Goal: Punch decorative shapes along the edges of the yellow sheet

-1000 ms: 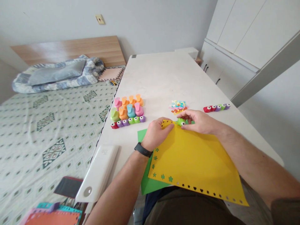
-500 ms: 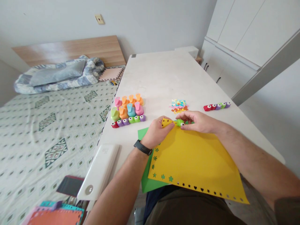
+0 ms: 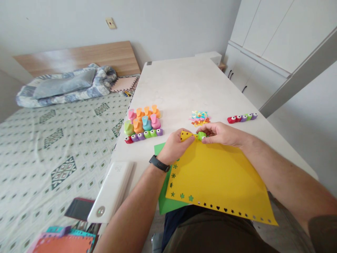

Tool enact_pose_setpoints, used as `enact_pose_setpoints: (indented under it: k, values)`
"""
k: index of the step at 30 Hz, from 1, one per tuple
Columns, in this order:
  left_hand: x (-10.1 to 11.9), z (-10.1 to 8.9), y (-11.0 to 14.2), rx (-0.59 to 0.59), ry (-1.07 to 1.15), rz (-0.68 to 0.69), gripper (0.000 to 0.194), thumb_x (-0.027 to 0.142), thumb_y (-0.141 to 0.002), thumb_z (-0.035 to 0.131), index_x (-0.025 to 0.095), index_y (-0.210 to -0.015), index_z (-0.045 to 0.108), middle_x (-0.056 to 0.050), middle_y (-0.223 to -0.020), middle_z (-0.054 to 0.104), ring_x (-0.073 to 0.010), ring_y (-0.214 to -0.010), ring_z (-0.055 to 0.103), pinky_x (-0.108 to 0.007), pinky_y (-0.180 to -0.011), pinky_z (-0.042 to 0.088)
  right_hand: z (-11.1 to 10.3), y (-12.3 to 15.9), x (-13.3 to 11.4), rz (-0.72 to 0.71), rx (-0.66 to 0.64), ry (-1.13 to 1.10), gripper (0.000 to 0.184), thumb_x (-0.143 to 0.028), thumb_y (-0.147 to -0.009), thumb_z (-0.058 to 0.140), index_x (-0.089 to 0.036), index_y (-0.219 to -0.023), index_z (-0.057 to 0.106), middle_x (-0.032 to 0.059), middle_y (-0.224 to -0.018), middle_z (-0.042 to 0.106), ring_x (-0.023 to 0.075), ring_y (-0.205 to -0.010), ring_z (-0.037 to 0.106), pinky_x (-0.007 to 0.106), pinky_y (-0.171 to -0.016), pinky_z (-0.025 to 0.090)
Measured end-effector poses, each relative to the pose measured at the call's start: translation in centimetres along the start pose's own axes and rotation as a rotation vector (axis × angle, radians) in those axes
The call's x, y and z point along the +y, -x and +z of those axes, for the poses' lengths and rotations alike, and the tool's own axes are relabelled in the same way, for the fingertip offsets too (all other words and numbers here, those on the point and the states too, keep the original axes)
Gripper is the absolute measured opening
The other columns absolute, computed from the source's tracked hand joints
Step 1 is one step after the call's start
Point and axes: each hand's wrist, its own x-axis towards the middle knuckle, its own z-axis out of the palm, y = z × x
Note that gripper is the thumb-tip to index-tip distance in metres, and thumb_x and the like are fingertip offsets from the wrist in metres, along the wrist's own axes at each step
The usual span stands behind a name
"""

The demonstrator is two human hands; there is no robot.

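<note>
A yellow paper sheet [image 3: 218, 172] spans the space between my forearms, with small shapes punched along its left and near edges. My left hand [image 3: 175, 146] pinches its far left corner, thumb on top. At the sheet's far edge, my right hand [image 3: 219, 134] grips a small green craft punch [image 3: 201, 135] between thumb and fingers. The punch sits against the paper just right of my left thumb. Partly covered beneath the yellow sheet lies a green paper sheet [image 3: 171, 202]. Paper cutouts [image 3: 200, 117] in several colours are heaped just beyond my right hand.
Larger lever punches [image 3: 142, 121] and a row of small punches [image 3: 144, 135] stand left on the white table [image 3: 179, 84]. More small punches [image 3: 242, 118] line up at right. A long white device [image 3: 112, 191] lies at the left edge, near punched coloured sheets [image 3: 65, 242].
My right thumb now covers more of the green punch's round white button. The hands and sheet otherwise keep nearly the same position, while the whole view shifts slightly.
</note>
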Motion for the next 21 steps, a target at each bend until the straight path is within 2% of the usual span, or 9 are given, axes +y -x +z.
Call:
enact_pose_setpoints:
  k: [5,10,21]
  values:
    - [0.04,-0.08,-0.09,0.002,0.015,-0.013,0.027,0.042,-0.089,0.062,0.017,-0.1,0.063,-0.003,-0.084,0.069,-0.0133,-0.07,0.062,-0.023,-0.06,0.046,0.13,0.01,-0.63,-0.013,0.018,0.044,0.048,-0.042,-0.078,0.078,-0.021,-0.12,0.067,0.0017,-0.092,0.066,0.0159,-0.081,0.061,0.031,-0.076,0.052]
    - [0.1,-0.25,-0.01,-0.005,0.018,-0.019,0.028,0.043,-0.089,0.062,0.017,-0.101,0.063,-0.003,-0.085,0.07,-0.0139,-0.071,0.064,-0.024,-0.061,0.048,0.13,0.05,-0.65,0.008,-0.009,0.026,0.046,-0.043,-0.082,0.075,-0.022,-0.122,0.065,0.0039,-0.098,0.068,0.0186,-0.089,0.062,0.033,-0.081,0.052]
    - [0.05,-0.04,0.01,-0.002,0.011,-0.034,0.029,0.043,-0.088,0.064,0.016,-0.099,0.064,-0.004,-0.086,0.07,-0.0142,-0.073,0.063,-0.023,-0.062,0.047,0.29,0.07,-0.28,0.027,-0.006,-0.11,0.041,-0.033,-0.076,0.082,-0.017,-0.109,0.064,0.003,-0.092,0.067,0.0145,-0.081,0.061,0.029,-0.075,0.049]
